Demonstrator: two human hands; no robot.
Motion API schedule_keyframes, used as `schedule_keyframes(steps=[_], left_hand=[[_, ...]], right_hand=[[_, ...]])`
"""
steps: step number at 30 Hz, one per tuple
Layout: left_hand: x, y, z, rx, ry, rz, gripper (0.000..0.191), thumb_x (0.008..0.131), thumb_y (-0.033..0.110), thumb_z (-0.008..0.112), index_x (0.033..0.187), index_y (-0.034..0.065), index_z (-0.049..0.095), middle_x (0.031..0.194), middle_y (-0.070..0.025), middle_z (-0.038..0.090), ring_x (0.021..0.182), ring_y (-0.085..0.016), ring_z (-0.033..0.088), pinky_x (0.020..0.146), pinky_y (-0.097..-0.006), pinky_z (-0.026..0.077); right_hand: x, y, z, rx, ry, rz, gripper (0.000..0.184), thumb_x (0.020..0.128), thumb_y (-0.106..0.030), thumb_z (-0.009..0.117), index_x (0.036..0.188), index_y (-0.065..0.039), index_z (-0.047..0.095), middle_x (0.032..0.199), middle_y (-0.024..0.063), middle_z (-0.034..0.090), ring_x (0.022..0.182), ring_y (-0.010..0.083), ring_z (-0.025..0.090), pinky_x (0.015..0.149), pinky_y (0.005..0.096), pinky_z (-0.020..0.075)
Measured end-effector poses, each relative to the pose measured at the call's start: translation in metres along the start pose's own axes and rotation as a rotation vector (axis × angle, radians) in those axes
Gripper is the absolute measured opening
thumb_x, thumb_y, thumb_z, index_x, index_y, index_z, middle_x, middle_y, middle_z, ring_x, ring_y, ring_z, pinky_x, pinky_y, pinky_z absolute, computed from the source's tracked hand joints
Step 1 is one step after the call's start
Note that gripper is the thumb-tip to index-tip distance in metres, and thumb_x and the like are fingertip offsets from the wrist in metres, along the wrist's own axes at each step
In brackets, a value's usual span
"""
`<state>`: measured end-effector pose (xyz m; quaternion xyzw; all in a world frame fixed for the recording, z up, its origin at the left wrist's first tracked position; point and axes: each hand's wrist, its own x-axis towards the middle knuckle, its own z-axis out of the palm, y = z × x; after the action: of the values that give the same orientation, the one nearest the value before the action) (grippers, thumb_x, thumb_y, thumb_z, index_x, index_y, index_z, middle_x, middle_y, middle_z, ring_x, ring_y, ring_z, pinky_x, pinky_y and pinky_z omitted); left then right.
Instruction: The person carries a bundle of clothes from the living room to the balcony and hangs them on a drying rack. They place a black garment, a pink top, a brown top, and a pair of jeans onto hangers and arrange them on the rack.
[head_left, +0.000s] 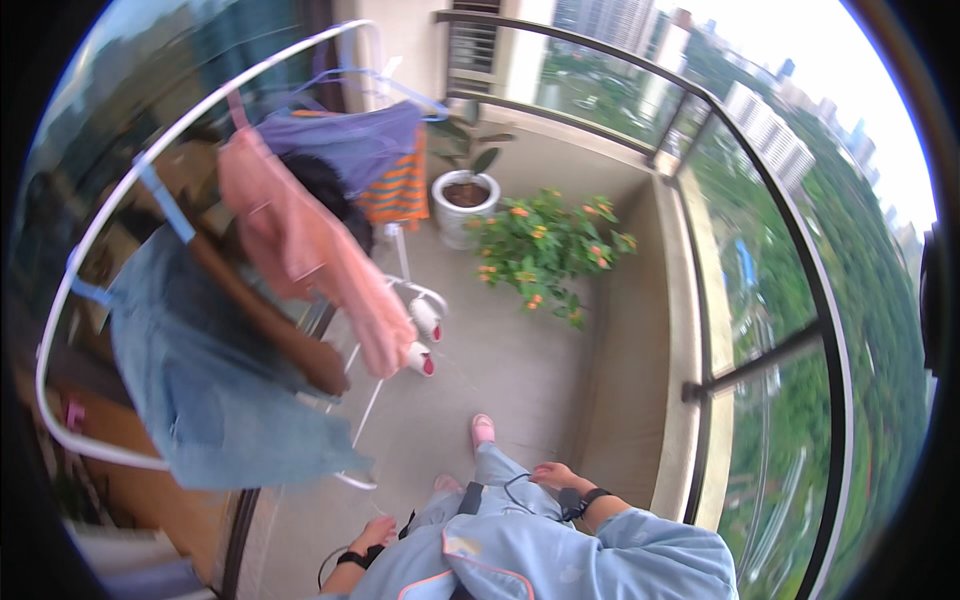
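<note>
My left hand (376, 531) hangs low beside my light blue clothes, loosely bent, with nothing seen in it. My right hand (553, 474) is by my right thigh, its fingers a little apart. A thin black cable (514, 491) loops close to it. Both wrists carry black straps. To the front left stands a white drying rack (101, 199), out of touch of both hands. From it hang a blue garment (225, 390), a brown garment (262, 315), a pink garment (300, 232), a purple top (352, 142) and an orange striped cloth (397, 184).
White slippers (421, 358) with red parts lie by the rack's foot. A white pot (457, 217) with a leafy plant and a flowering bush (547, 247) stand near the balcony wall (630, 360). A dark railing (795, 225) curves along the right. Glass doors line the left.
</note>
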<state>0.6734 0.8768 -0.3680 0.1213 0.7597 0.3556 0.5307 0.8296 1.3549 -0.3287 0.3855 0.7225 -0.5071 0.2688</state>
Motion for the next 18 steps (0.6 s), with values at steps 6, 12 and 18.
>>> schedule_keyframes(steps=[6,12,18], left_hand=[[-0.014,0.024,0.029,-0.525,0.185,-0.263,0.035,0.088,0.036,0.055,0.113,0.0118,0.056,0.101,-0.0017,0.061,0.090,-0.016,0.062,0.062,-0.0299,0.045],[-0.041,-0.012,0.060,-0.794,0.321,-0.258,0.036,0.088,0.033,0.056,0.117,0.0119,0.055,0.102,-0.0024,0.062,0.088,-0.017,0.064,0.063,-0.0299,0.045],[-0.079,-0.048,0.084,-0.675,0.439,0.060,0.040,0.092,0.028,0.051,0.126,0.0083,0.046,0.115,-0.0115,0.059,0.098,-0.028,0.063,0.078,-0.0429,0.049]], right_hand=[[-0.001,0.004,-0.045,-0.098,-0.031,0.037,0.051,0.072,-0.034,0.075,0.115,-0.009,0.062,0.098,0.0005,0.066,0.076,0.0118,0.059,0.061,0.0267,0.0480],[0.033,-0.042,-0.075,-0.301,-0.106,-0.047,0.049,0.073,-0.035,0.075,0.112,-0.009,0.063,0.100,0.0028,0.067,0.079,0.0141,0.061,0.066,0.0272,0.0499],[0.078,-0.122,-0.081,-0.237,-0.099,-0.242,0.042,0.076,-0.030,0.073,0.112,-0.010,0.064,0.098,0.0039,0.067,0.082,0.0150,0.064,0.073,0.0293,0.0516]])
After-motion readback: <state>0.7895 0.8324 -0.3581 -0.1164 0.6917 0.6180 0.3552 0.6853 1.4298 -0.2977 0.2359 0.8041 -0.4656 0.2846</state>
